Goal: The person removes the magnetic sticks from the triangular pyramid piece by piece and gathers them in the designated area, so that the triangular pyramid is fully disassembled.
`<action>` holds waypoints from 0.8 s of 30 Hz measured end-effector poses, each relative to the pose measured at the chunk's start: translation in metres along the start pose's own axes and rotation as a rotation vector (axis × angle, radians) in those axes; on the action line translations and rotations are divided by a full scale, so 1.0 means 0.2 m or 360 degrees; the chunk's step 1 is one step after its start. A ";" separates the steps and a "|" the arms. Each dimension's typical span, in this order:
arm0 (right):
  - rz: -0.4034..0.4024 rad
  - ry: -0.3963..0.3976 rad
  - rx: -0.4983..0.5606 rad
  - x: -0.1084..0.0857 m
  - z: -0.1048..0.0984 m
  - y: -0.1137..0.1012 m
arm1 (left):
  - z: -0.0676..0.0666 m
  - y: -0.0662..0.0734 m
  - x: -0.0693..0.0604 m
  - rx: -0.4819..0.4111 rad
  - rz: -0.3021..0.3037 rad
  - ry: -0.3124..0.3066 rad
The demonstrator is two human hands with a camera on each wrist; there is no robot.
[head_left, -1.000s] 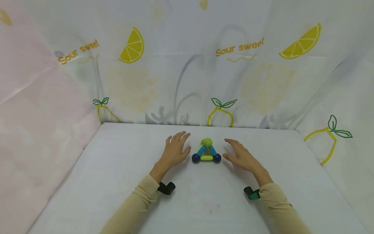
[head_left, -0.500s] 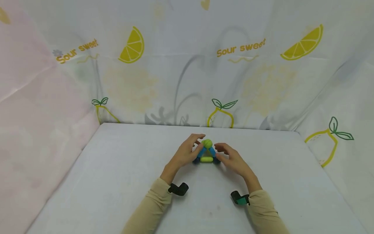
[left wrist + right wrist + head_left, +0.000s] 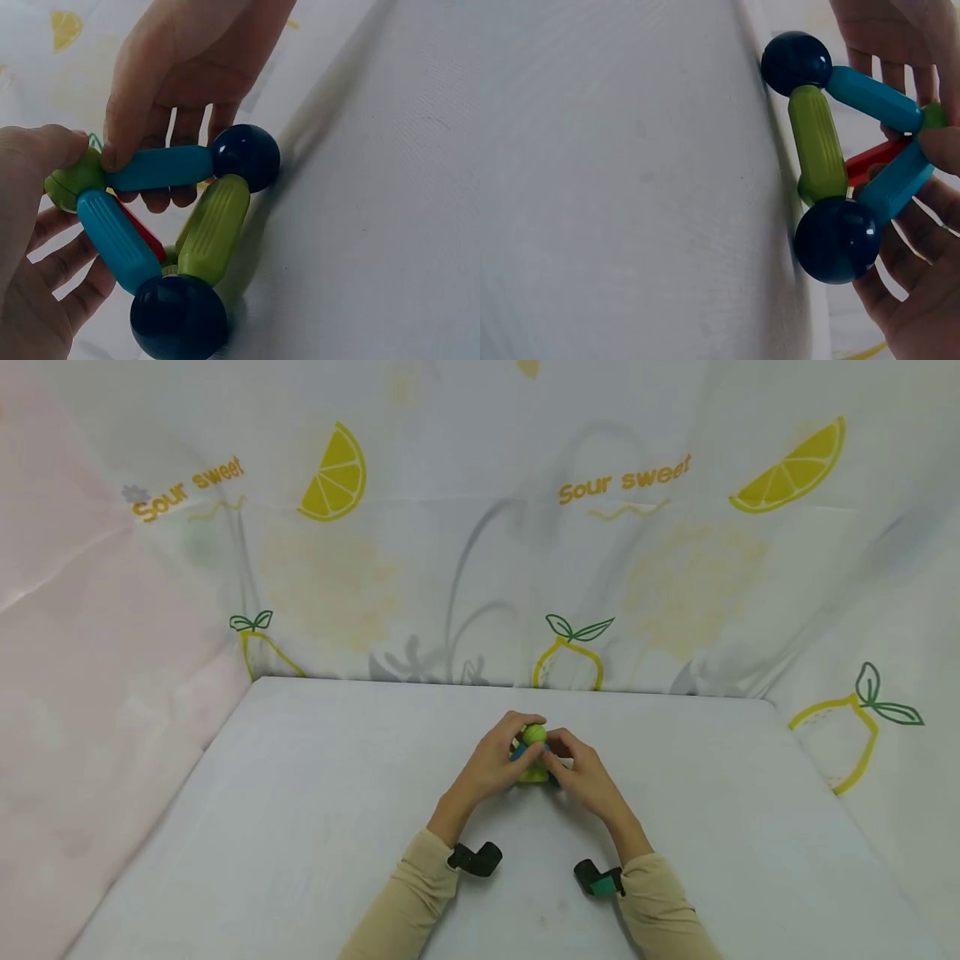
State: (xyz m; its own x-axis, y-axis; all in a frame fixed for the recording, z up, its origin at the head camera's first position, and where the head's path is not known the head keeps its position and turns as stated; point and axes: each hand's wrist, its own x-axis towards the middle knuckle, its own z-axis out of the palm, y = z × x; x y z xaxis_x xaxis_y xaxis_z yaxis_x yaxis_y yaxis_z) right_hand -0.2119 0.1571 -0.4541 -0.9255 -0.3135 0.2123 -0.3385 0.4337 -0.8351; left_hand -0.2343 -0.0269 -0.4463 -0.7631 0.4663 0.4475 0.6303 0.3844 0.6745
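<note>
A small frame of magnetic rods and balls stands on the white table. Its green ball (image 3: 534,734) is on top, with two blue rods sloping down to navy balls (image 3: 178,316) that a yellow-green rod (image 3: 217,225) joins. Behind these, a red rod (image 3: 874,159) shows partly. My left hand (image 3: 491,764) pinches the green ball between thumb and index finger. My right hand (image 3: 594,783) grips the right-hand blue rod (image 3: 161,169) near its upper end, thumb in front and fingers behind. The hands hide the frame's sides in the head view.
The white tabletop (image 3: 315,818) ends at a printed lemon curtain (image 3: 435,568) behind the frame. A pinkish cloth (image 3: 105,693) hangs at the left. Black camera mounts (image 3: 476,859) sit on both wrists.
Both hands have closed in from either side of the frame and now hold its upper part. A second ago they stood apart from it with fingers spread.
</note>
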 end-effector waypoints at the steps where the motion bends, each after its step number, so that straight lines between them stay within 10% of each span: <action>1: -0.0010 0.0010 -0.0007 0.00 0.00 0.00 | 0.00 0.00 0.00 -0.0008 -0.0005 0.0007; 24: 0.0028 0.0156 0.0002 -0.03 -0.02 -0.22 | 0.04 0.01 0.00 -0.0039 -0.0034 0.0114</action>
State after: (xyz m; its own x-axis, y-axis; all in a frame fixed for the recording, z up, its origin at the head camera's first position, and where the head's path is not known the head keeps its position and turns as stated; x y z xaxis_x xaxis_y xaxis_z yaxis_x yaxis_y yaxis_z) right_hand -0.1929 0.1437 -0.4172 -0.9435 -0.2219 0.2461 -0.3219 0.4371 -0.8398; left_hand -0.2310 -0.0204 -0.4493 -0.7850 0.3997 0.4734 0.6111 0.3736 0.6979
